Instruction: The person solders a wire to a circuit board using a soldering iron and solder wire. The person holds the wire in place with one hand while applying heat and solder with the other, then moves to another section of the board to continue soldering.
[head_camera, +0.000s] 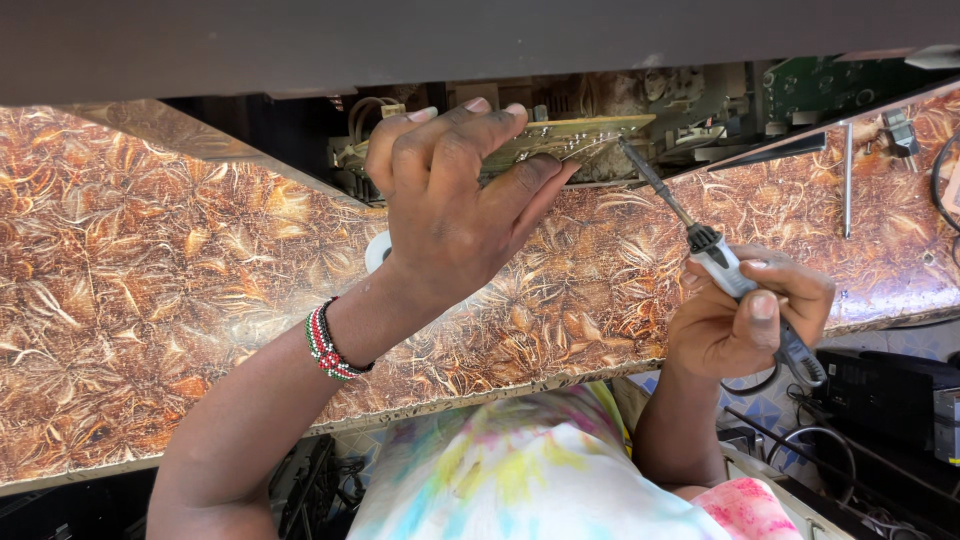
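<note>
Head view: a circuit board is held tilted at about 12 o'clock of the picture, above the far edge of a patterned brown worktop. It is gripped by the left hand, with the fingers curled over the near edge and the thumb pressed against the underside. A beaded wristband is worn on that wrist. At 3 o'clock a soldering iron is clasped in the right hand, closed round the handle, with the tip brought up to the right end of the board; whether tip and board touch cannot be told.

The board is judged light, stiff and thin, yet fragile on its soldered face, so it is best taken by the bare edges, as is done here. The iron is judged light; it is safely held only by the handle, well back from the metal shaft.

Behind the board, at 12 to 1 o'clock, an open case is seen, filled with wires and parts, and with a green board at 1 o'clock. A metal rod lies on the worktop at 2 o'clock.
</note>
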